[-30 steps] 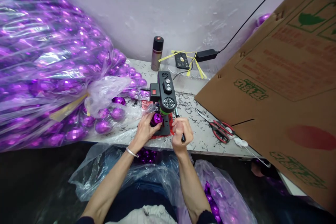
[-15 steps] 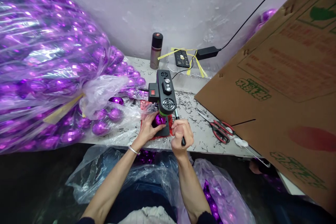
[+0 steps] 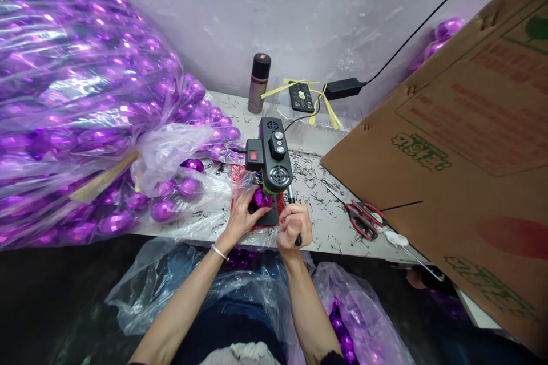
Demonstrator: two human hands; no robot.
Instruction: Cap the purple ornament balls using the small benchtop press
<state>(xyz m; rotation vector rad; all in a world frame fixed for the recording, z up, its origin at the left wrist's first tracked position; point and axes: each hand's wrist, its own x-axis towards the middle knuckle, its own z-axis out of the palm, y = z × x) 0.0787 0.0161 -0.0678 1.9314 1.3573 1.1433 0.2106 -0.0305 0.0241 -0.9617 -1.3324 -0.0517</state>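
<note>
My left hand (image 3: pixel 240 218) holds a shiny purple bauble (image 3: pixel 262 198) from its near side, thumb and fingers around it. The bauble sits under the front end of a small black bench press (image 3: pixel 276 154), which has round vents, silver buttons and a red switch. My right hand (image 3: pixel 295 224) is wrapped round the black grip of the press's metal lever (image 3: pixel 291 191). Beneath the bauble lies the press's dark base plate (image 3: pixel 270 218), on a red sheet. The bauble's top is hidden by the press head.
A huge clear bag of purple baubles (image 3: pixel 85 97) fills the left. Red-handled scissors (image 3: pixel 363 218) lie right of the press, before a large cardboard box (image 3: pixel 454 182). Behind stand a spray can (image 3: pixel 259 82), a phone (image 3: pixel 301 96) and a black power adapter (image 3: pixel 343 89). Black scraps litter the table.
The view has shifted slightly, so most things sit a little farther right. My right hand and the lever grip have come slightly lower. My left hand stays on the bauble.
</note>
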